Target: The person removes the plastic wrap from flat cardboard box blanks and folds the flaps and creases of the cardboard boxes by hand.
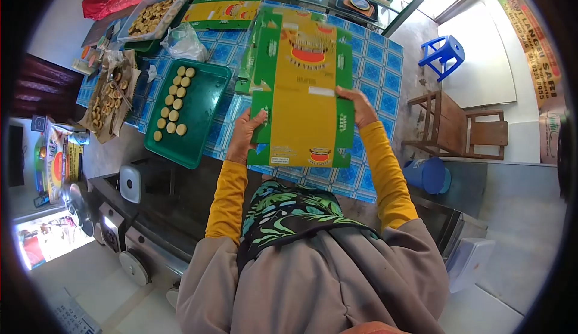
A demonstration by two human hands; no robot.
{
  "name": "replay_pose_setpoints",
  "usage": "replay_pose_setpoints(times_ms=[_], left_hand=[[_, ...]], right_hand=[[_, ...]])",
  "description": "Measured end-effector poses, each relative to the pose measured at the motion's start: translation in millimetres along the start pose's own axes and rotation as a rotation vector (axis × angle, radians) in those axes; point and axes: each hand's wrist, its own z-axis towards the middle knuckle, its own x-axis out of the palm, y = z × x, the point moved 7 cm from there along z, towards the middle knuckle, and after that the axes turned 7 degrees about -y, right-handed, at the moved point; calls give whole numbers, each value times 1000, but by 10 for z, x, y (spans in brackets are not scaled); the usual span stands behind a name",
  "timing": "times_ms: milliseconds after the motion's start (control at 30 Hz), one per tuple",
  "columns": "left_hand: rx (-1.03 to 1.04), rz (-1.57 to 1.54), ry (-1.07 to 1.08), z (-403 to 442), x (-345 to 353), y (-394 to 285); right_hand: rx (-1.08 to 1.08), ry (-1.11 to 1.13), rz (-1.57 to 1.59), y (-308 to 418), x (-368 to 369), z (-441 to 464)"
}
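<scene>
A flat, unfolded cardboard box sheet [304, 114], yellow in the middle with green flaps, is held up over the table. My left hand [244, 132] grips its left edge, with the thumb on top. On the opposite edge, a little higher, my right hand [359, 105] pinches the green flap. Beyond and partly under this sheet lie more printed green and yellow sheets [272, 27]. Left of my left hand sits a green tray [201, 117] with two uneven rows of round, pale pastries [173, 115].
The table has a blue checkered cloth [378, 63]. Behind the tray are a clear plastic bag [183, 44], a tub of pastries [150, 18] and another printed sheet [221, 12]. Brown paper [113, 96] with pastries lies far left. A blue stool [444, 55] and wooden chair [448, 123] stand right.
</scene>
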Motion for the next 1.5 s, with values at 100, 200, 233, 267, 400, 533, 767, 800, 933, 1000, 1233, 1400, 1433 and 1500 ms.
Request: replay_pose_setpoints(times_ms=[100, 200, 233, 267, 400, 533, 767, 800, 933, 1000, 1233, 1400, 1433, 1500], left_hand=[[-424, -26, -224, 185, -785, 869], [-301, 82, -115, 70, -493, 515], [-307, 77, -114, 4, -385, 380], [-198, 82, -17, 3, -197, 107], [216, 328, 275, 96, 316, -692], [312, 347, 268, 174, 579, -1040], [799, 837, 389, 280, 685, -1259], [797, 837, 396, 334, 675, -1245], [1271, 1049, 196, 330, 667, -1280], [1131, 705, -70, 440, 478, -1250], [-60, -77, 84, 864, -194, -249], [-187, -206, 44, 583, 23, -280], [-186, -206, 43, 562, 67, -338], [-117, -279, 17, 577, 112, -459]], right_hand=[[99, -22, -55, -617, -397, 368], [-119, -76, -101, -287, -96, -56], [-159, -86, -144, -136, -90, -104], [-159, -91, -143, 10, 23, -257], [-609, 54, -100, 895, 459, -755], [-798, 93, 29, 1043, 361, -855], [-1189, 422, -392, 887, 613, -1201], [-1305, 385, -532, 904, 652, -1240], [-1406, -34, -737, 785, 646, -1292], [-1379, -189, -735, 643, 603, -1212], [-1206, -103, -1020, 164, 542, -1022], [-1091, -71, -704, 330, 391, -1038], [-954, -170, -677, 357, 382, -1079], [-676, -259, -378, 451, 369, -1205]])
